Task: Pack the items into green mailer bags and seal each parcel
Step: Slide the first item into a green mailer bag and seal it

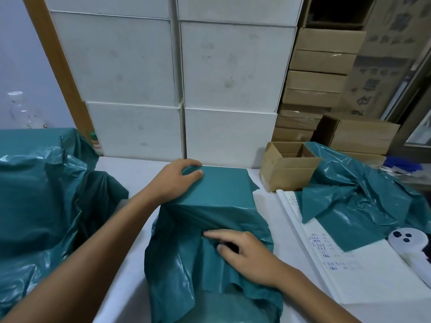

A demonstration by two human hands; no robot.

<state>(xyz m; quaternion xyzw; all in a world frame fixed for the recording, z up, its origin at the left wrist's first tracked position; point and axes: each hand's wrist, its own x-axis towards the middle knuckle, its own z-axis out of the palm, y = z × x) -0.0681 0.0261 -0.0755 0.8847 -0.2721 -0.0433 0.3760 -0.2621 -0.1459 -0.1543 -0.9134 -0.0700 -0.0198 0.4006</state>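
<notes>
Two hands on one green mailer bag [217, 199], mid-table [130, 173], pulled over a boxy item. Left hand [177, 180] grips the far-left top corner, fingers curled over the edge. Right hand [245, 252] pinches the loose film at the near side, thumb tucked into a fold. More green bags [354, 194] lie right, beside an open carton [286, 169].

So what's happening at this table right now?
A person is wrapping a box-shaped item in a green plastic mailer bag on the white table. The left hand grips the parcel's far top corner, while the right hand pinches the loose open end nearest them. The parcel is not sealed yet.
</notes>
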